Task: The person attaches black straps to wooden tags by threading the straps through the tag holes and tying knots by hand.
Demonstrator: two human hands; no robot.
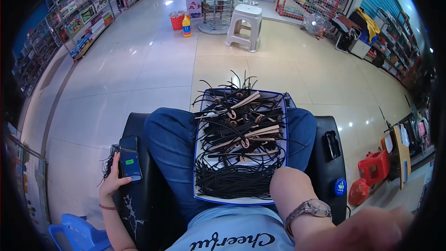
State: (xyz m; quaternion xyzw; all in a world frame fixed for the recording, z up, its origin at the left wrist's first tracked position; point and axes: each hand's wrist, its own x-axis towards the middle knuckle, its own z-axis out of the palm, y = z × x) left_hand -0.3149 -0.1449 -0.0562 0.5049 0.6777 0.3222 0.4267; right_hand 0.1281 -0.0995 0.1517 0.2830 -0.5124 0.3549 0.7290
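My left hand [111, 182] grips a dark smartphone [131, 158] over the left armrest, thumb on its near edge and fingers along its side. The phone's screen shows a small green patch. Black cords [109, 165] stick out beside those fingers; whether the hand holds them too is unclear. My right hand [378, 227] is raised close to the camera at the lower right, blurred, its fingers smeared. On my lap lies a blue-rimmed white tray [232, 200], with a bundle of black cords [237, 181] at its near end and black cords with beige strips [246, 135] beyond.
A black armchair [332, 176] surrounds me; its right armrest bears a black case [332, 145] and a round blue container [340, 187]. Blue [76, 232] and red [374, 167] plastic stools stand at the sides. Ahead are a white stool [246, 25], a yellow bottle [186, 27] and shop shelves [86, 9].
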